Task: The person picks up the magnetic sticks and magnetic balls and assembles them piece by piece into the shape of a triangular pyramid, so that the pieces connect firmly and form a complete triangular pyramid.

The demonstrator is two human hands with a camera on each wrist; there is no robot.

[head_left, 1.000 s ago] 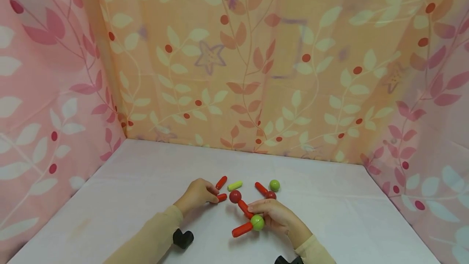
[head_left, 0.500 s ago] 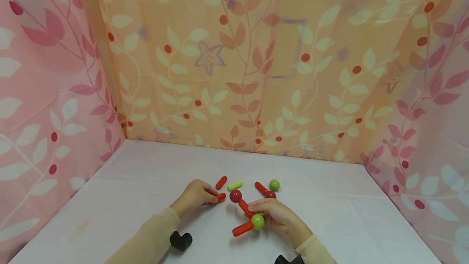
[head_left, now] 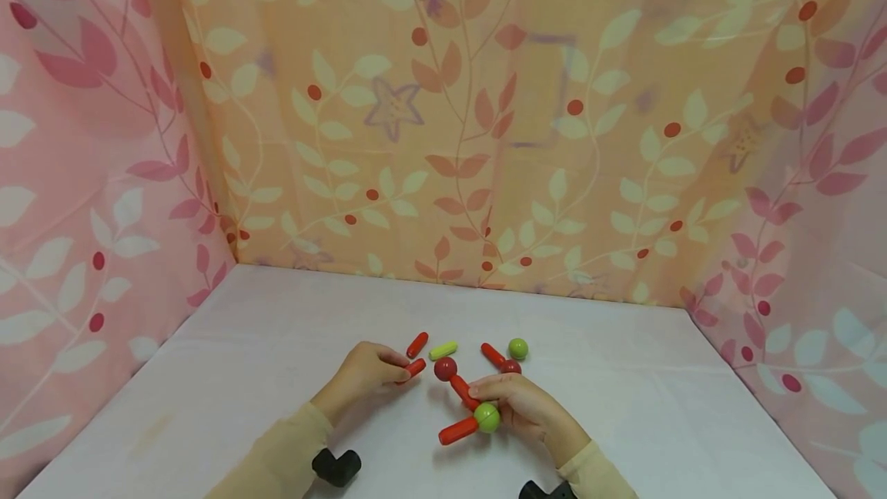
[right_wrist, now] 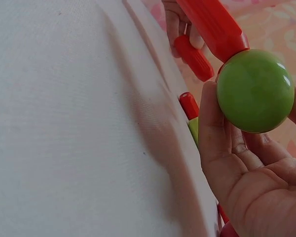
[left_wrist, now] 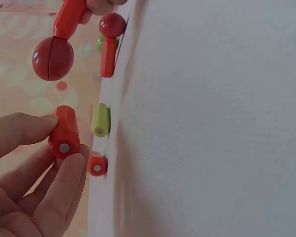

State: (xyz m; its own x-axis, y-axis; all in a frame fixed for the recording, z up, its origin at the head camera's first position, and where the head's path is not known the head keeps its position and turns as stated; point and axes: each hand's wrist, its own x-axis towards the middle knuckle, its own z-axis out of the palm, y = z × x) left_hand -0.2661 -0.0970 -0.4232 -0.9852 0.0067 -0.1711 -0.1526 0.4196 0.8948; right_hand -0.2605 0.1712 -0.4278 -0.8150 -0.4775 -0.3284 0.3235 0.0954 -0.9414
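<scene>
My left hand (head_left: 363, 376) pinches a loose red magnetic rod (left_wrist: 65, 131) between thumb and fingers; a round metal dot shows in its end. My right hand (head_left: 530, 406) grips a joined piece by one of its red rods (head_left: 463, 391). That rod links a dark red ball (head_left: 446, 369) to a green ball (head_left: 487, 417), and a second red rod (head_left: 458, 431) sticks out leftward from the green ball. In the left wrist view, the dark red ball hangs above the pinched rod, apart from it. The right wrist view shows the green ball (right_wrist: 255, 91) close up before my right fingers.
On the white table (head_left: 291, 314), beyond my hands, lie a red rod (head_left: 418, 344) and a yellow-green rod (head_left: 443, 350). Farther right, another red rod (head_left: 493, 354) meets a dark red ball (head_left: 510, 366), near a loose green ball (head_left: 518, 349). Patterned cloth (head_left: 443, 137) walls surround the table.
My left hand has raised the pinched red rod slightly and drawn it a little left, and its wrist has shifted left. My right hand and its joined piece have stayed almost still.
</scene>
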